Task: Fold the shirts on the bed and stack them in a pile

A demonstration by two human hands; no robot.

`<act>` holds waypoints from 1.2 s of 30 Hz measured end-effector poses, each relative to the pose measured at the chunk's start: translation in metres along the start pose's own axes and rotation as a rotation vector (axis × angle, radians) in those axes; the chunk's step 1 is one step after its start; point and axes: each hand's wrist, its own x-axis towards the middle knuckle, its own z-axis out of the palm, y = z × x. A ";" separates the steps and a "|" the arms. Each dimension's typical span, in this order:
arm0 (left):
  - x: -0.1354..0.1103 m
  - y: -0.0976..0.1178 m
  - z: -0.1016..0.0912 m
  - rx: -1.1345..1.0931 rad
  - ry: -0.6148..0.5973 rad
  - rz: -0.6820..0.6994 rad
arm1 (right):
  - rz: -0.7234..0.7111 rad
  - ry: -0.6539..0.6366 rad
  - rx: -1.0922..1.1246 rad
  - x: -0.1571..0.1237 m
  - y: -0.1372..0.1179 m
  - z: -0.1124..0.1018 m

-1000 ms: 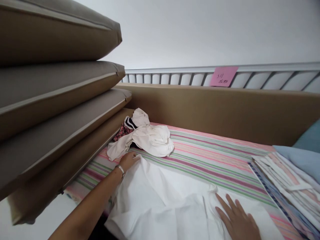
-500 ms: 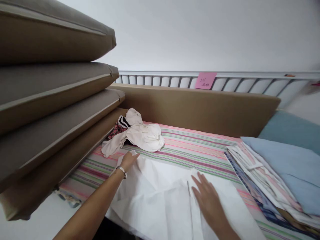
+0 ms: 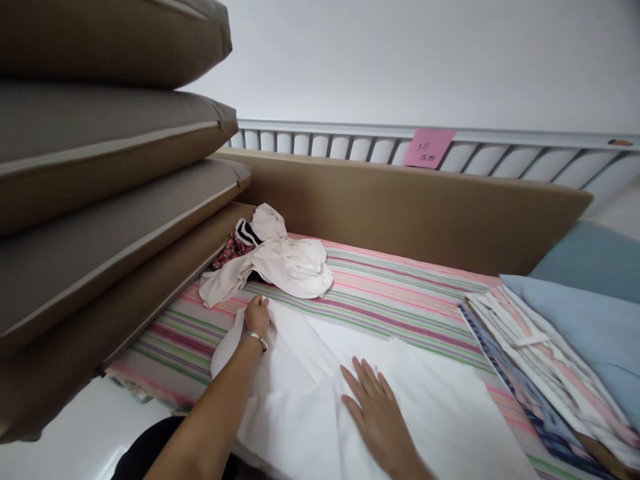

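A white cloth [image 3: 320,380] lies spread on the striped mattress [image 3: 400,293] in front of me. My left hand [image 3: 257,315], with a bracelet on the wrist, is closed on the cloth's far left corner. Flat on the middle of the cloth rests my right hand [image 3: 374,403], fingers stretched out and apart. Just beyond my left hand sits a crumpled heap of pale clothes [image 3: 280,263], with a dark patterned piece tucked under it.
Several brown cushions [image 3: 100,187] are stacked high on the left. A brown padded board [image 3: 425,213] runs along the back below a white rail with a pink note [image 3: 429,148]. Folded striped fabrics [image 3: 540,353] and a blue pillow [image 3: 590,320] lie at the right.
My right hand slid left across the white cloth, from its right part to the middle. The cloth now lies flatter. My left hand stayed at the far left corner and closed on it.
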 end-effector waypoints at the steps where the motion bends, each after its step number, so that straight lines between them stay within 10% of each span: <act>1: 0.001 -0.001 0.001 0.001 0.012 -0.002 | 0.000 -0.002 -0.012 0.000 0.000 0.000; 8: 0.003 0.024 -0.014 0.014 -0.007 0.019 | 0.001 -0.010 -0.040 0.001 -0.001 0.003; 13: -0.079 0.035 -0.032 0.059 0.043 0.316 | 0.026 -0.034 -0.045 0.002 0.002 0.007; 17: -0.164 0.011 -0.023 0.305 -0.214 0.720 | 0.020 -0.045 -0.016 0.005 0.001 0.009; 24: -0.195 0.011 -0.027 0.540 -0.395 0.641 | 0.090 0.051 0.218 -0.009 0.003 -0.040; 29: -0.218 0.035 -0.009 0.492 -0.299 0.806 | 0.564 0.335 0.376 -0.082 0.063 -0.075; 32: -0.230 0.030 0.016 0.481 -0.417 0.892 | 0.953 0.294 0.483 -0.127 0.097 -0.081; 36: -0.228 0.019 0.036 0.490 -0.472 0.874 | 1.117 0.200 0.616 -0.157 0.118 -0.084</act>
